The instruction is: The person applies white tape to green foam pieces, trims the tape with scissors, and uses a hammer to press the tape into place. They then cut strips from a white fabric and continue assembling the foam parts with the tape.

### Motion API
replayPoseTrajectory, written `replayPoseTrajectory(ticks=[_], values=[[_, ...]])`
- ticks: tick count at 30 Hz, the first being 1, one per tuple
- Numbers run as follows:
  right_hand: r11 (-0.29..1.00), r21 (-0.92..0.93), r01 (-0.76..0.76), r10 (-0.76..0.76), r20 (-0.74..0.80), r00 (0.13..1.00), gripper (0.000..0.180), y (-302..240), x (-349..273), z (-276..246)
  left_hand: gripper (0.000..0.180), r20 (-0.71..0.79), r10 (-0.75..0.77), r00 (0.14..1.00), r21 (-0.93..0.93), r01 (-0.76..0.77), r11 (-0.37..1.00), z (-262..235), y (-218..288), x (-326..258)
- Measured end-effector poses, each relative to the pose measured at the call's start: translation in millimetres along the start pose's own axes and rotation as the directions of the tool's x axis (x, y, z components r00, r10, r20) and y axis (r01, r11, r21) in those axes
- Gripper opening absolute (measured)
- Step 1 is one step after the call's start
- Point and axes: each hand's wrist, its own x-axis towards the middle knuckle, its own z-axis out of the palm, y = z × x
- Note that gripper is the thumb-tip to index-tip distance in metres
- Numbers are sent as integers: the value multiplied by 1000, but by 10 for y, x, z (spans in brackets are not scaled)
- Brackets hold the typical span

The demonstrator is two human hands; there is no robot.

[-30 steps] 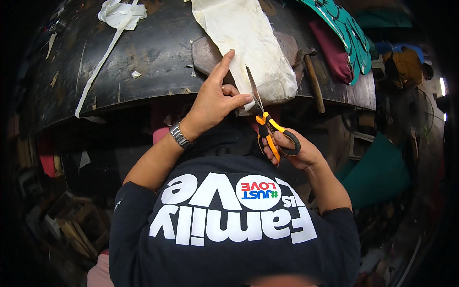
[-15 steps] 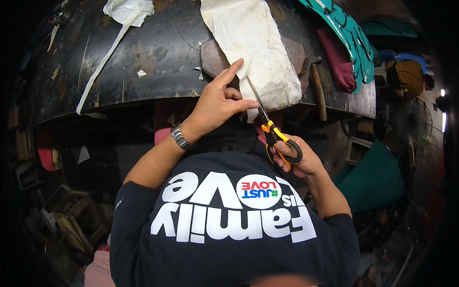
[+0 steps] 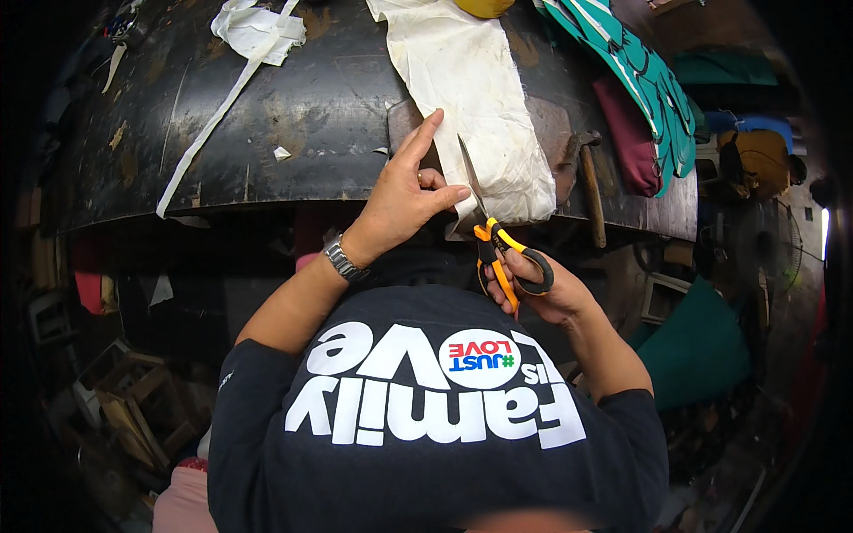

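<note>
A length of off-white cloth (image 3: 475, 98) runs toward me over the dark table, its near end by the front edge. My left hand (image 3: 400, 191), with a metal watch at the wrist, grips the cloth's near left edge, thumb on top and index finger stretched along the side. What the curled fingers do underneath is hidden. In my right hand (image 3: 542, 284) are scissors (image 3: 489, 233) with yellow, orange and black handles. The handles are spread, and one blade lies over the cloth, pointing away from me, just right of my left thumb.
A hammer (image 3: 591, 191) lies right of the cloth, on the table (image 3: 302, 133). Farther right hang teal patterned fabric (image 3: 644, 84) and maroon cloth (image 3: 622, 133). A white strip (image 3: 213, 129) and a white scrap (image 3: 283, 154) lie at left. A yellow object (image 3: 484, 7) rests on the cloth's far part.
The scissor handles have spread apart and the blade now shows more of its length on the cloth. My left hand keeps its hold. The view has shifted slightly.
</note>
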Motion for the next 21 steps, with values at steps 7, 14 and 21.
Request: replayPoseTrajectory(ticks=[7,14,21], values=[[999,-3,35,-35,-36,999,52,60,-57,28,92,-17,-44,999,-29,44,999,6,18,-10],[999,45,2,-1,-20,1000,33,59,-48,13,87,-3,-57,998,-40,56,998,-35,-40,-14],[1000,24,-2,2,31,1000,45,-119,3,-19,72,-29,-133,991,-58,131,990,-147,-75,175]])
